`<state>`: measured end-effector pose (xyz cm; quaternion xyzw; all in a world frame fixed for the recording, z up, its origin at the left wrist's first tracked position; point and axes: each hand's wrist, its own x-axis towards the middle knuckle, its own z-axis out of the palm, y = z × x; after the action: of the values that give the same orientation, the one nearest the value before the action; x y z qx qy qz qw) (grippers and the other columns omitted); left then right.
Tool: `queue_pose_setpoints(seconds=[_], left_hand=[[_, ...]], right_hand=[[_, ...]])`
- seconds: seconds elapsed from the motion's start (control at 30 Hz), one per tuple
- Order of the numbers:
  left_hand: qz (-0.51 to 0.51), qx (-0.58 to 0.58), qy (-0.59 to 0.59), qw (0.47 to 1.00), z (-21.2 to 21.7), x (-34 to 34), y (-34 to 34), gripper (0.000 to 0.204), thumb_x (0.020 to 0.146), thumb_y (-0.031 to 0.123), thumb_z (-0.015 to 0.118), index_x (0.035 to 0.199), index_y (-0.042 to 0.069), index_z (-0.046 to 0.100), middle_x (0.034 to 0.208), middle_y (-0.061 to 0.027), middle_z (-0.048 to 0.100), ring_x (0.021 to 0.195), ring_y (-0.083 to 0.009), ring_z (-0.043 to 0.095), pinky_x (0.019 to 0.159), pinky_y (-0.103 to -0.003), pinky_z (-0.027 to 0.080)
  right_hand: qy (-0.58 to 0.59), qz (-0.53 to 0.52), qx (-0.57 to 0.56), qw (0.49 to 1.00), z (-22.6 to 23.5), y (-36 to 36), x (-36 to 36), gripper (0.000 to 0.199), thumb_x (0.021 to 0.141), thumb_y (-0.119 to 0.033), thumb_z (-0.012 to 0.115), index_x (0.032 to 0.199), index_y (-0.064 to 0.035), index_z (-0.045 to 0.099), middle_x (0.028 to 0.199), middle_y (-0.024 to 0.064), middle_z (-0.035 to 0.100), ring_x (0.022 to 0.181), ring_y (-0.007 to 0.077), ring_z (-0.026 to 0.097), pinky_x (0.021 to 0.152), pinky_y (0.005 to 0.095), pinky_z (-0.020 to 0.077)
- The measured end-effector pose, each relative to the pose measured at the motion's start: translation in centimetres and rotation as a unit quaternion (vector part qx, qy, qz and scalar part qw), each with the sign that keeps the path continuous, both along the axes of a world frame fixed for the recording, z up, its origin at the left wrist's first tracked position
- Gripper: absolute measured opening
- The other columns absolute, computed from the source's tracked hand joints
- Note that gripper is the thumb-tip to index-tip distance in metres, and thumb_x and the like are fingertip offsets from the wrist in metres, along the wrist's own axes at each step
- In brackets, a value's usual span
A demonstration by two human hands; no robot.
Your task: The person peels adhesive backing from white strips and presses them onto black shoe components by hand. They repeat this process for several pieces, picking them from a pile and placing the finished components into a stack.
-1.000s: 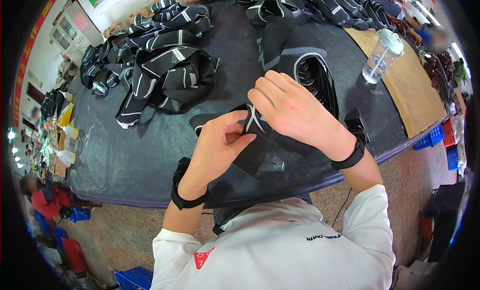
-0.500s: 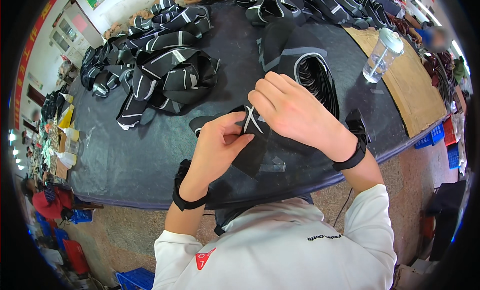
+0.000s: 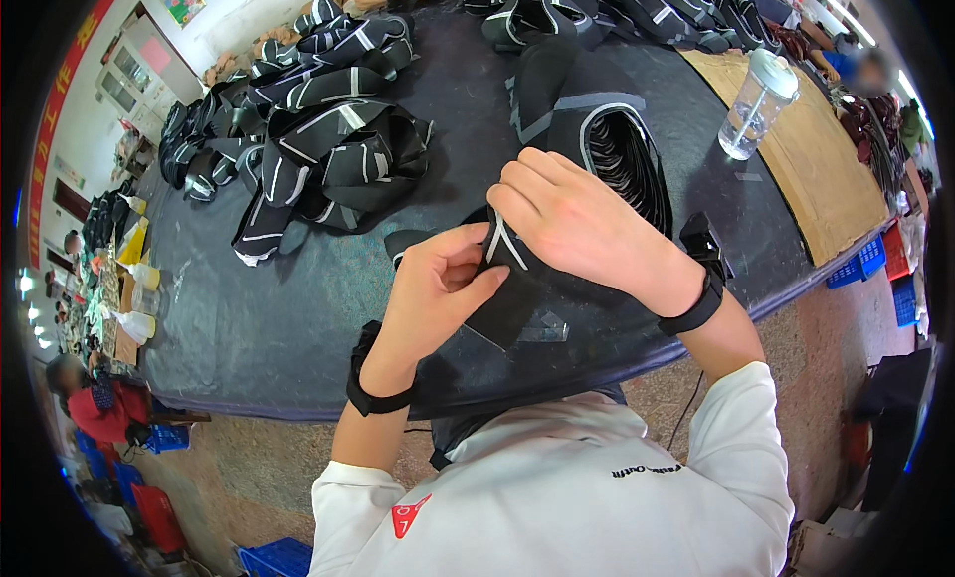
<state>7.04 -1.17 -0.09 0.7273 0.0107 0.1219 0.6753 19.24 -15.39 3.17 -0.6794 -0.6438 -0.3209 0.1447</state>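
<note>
A black fabric piece [image 3: 504,300] with narrow white strips is held between my two hands, just above the near part of the table. My left hand [image 3: 433,293] pinches its left side between thumb and fingers. The fingers of my right hand [image 3: 582,224] are curled closed at the top of the piece, where the white strips [image 3: 504,247] meet in a V shape. My right fingertips are hidden behind the knuckles. Just beyond my right hand stands a thick stack of black pieces [image 3: 622,154] with grey-white edging, nested together.
Black pieces with white strips [image 3: 348,154] lie heaped on the dark table [image 3: 239,308], with more at the far side [image 3: 657,15]. A lidded clear bottle [image 3: 756,104] stands by brown cardboard [image 3: 816,179] on the right. Clear tape scraps [image 3: 544,328] lie near the front edge.
My right hand has shifted slightly left at the top of the piece. The white strips crossed in an X before; now their upper ends are covered by my right fingers. My left hand keeps its pinch.
</note>
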Motion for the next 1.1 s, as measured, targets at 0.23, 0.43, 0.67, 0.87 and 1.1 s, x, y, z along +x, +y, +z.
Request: queue_pose_setpoints(seconds=[0.23,0.43,0.67,0.87,1.1], left_hand=[[0.099,-0.056,-0.035,0.993,-0.1,0.6,-0.5,0.011,0.085,0.006,0.066,0.084,-0.005,0.066,0.066,0.0041,0.057,0.054,0.0009,0.041,0.046,-0.017,0.028],[0.196,-0.072,-0.104,0.973,-0.2,0.0,-0.8,0.012,0.086,0.008,0.066,0.084,-0.004,0.066,0.068,0.0043,0.056,0.057,0.0006,0.042,0.049,-0.017,0.029],[0.222,0.002,-0.138,0.965,-0.1,-1.0,-1.5,0.018,0.093,0.007,0.054,0.077,0.007,0.046,0.071,0.0069,0.047,0.064,0.0011,0.04,0.056,-0.016,0.031],[0.187,-0.141,-0.156,0.96,-0.5,-1.5,-1.1,0.01,0.093,0.006,0.052,0.083,0.003,0.054,0.072,0.0059,0.05,0.063,0.0006,0.041,0.055,-0.017,0.032],[0.212,-0.126,-0.021,0.969,-1.1,-2.2,-1.1,0.011,0.09,0.005,0.056,0.098,-0.002,0.06,0.079,-0.0003,0.061,0.062,-0.0025,0.051,0.055,-0.017,0.037]], right_hand=[[0.149,0.017,0.096,0.984,-0.7,0.2,-0.8,0.013,0.071,-0.002,0.061,0.082,-0.0011,0.054,0.082,0.008,0.053,0.082,0.0219,0.053,0.071,0.0316,0.0453],[0.407,0.015,0.172,0.897,-0.5,-0.9,-4.7,0.021,0.074,-0.008,0.075,0.082,-0.0024,0.057,0.077,0.006,0.054,0.061,0.0153,0.055,0.051,0.0261,0.044],[0.437,0.017,0.154,0.886,-1.8,0.1,-5.9,0.021,0.067,-0.004,0.074,0.08,-0.0036,0.057,0.074,0.0058,0.056,0.069,0.0211,0.055,0.058,0.0325,0.0468],[0.511,0.055,0.131,0.848,-1.6,0.2,-6.1,0.014,0.074,-0.004,0.07,0.079,-0.0043,0.057,0.075,0.0066,0.055,0.067,0.0229,0.051,0.059,0.0327,0.0454],[0.697,0.098,0.101,0.703,-1.1,0.2,-5.3,0.01,0.085,-0.009,0.062,0.084,-0.0005,0.058,0.073,0.0017,0.055,0.066,0.0092,0.049,0.058,0.0237,0.0409]])
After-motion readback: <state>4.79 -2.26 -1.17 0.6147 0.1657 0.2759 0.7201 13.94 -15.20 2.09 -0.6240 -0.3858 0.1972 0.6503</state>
